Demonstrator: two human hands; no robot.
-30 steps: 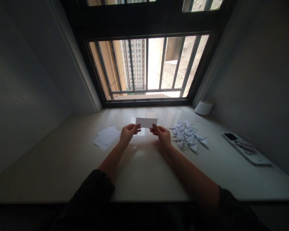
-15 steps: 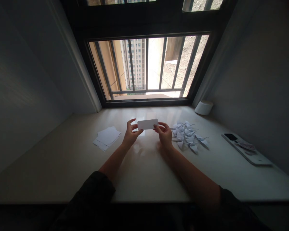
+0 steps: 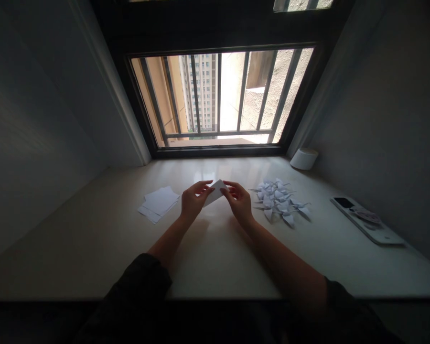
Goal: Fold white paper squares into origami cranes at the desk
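A small folded piece of white paper is held tilted above the sill, between my two hands. My left hand pinches its left side between thumb and fingers. On the other side, my right hand grips the upper right part, thumb on the face toward me. The fingers behind the paper are partly hidden. Left of my hands lies a loose stack of white paper sheets. To the right, a heap of white folded paper cranes sits close to my right hand.
The pale, glossy sill reaches to a dark-framed barred window. A white cylindrical object stands in the back right corner. Near the right wall lies a white phone with a round attachment on its back.
The folded paper has turned from level to a slant, its right end rising. My left hand has closed onto it, and both hands have come nearer together.
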